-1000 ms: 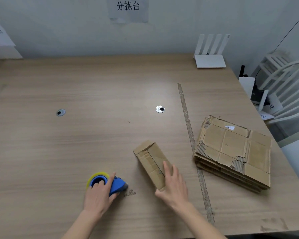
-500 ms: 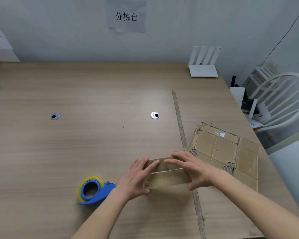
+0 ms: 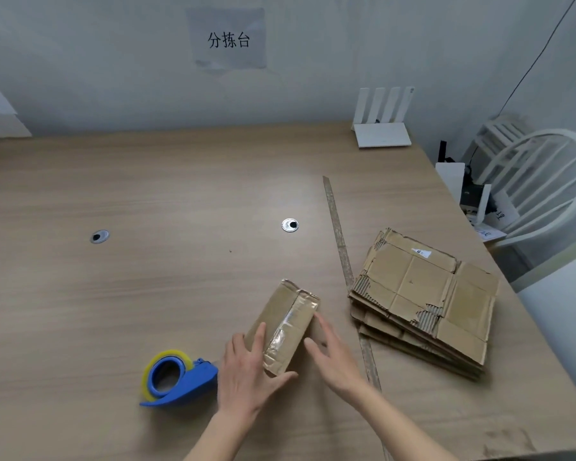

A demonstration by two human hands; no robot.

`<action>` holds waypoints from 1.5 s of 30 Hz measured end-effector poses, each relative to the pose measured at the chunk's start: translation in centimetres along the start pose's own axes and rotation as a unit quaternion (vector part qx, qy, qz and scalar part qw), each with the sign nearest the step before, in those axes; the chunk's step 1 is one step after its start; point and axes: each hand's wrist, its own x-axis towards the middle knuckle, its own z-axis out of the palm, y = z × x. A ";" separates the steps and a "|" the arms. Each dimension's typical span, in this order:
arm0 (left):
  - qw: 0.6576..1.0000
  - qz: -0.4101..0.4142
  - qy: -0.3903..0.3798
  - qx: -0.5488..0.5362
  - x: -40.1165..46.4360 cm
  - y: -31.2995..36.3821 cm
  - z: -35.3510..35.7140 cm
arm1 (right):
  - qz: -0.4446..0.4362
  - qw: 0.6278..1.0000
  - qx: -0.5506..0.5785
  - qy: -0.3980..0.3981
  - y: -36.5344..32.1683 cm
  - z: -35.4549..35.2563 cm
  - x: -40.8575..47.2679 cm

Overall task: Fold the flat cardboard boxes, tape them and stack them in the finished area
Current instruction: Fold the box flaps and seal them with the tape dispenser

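Observation:
A small folded cardboard box (image 3: 288, 322) lies on the wooden table (image 3: 147, 294), angled away from me, with clear tape shining along its top seam. My left hand (image 3: 246, 374) holds its near left end, fingers on top and thumb hooked around the near corner. My right hand (image 3: 336, 361) hovers with fingers spread against the box's right side; I cannot tell if it touches. A blue tape dispenser (image 3: 177, 380) with a yellow-edged roll stands just left of my left hand. The stack of flat, worn cardboard boxes (image 3: 426, 301) lies to the right.
A worn strip of tape (image 3: 338, 234) runs across the table between the box and the flat stack. Two cable grommets (image 3: 290, 225) (image 3: 99, 236) sit mid-table. A white router (image 3: 381, 134) stands at the back right. A white chair (image 3: 542, 181) is beyond the right edge.
My left hand left the tape dispenser and joined the right on the box. The box was turned over and swung round; its taped seam now faces up and it points away from me.

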 end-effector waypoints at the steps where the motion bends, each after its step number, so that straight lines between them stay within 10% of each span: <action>1: 1.000 -0.021 -0.020 -0.010 0.0 0.3 -0.1 | -0.002 0.998 0.055 -0.027 0.0 0.7 0.1; 4: 0.994 -0.020 -0.098 -0.049 0.0 0.6 0.3 | -0.009 0.991 0.132 -0.038 0.4 1.9 1.0; 11: 0.985 0.008 -0.140 -0.102 -0.7 -1.3 0.4 | -0.053 0.994 -0.070 -0.067 0.2 2.2 2.7; 22: 0.998 -0.029 0.063 0.013 -2.2 -9.3 -0.7 | -0.100 0.987 -0.114 0.045 -1.9 2.2 0.5; 30: 0.984 -0.136 -0.099 0.061 -3.3 -12.7 0.7 | -0.151 0.974 -0.149 0.084 -2.6 3.9 -0.7; 45: 0.983 0.010 -0.046 -0.179 -1.6 -10.8 -8.1 | -0.066 0.978 0.073 -0.185 -9.6 7.8 0.5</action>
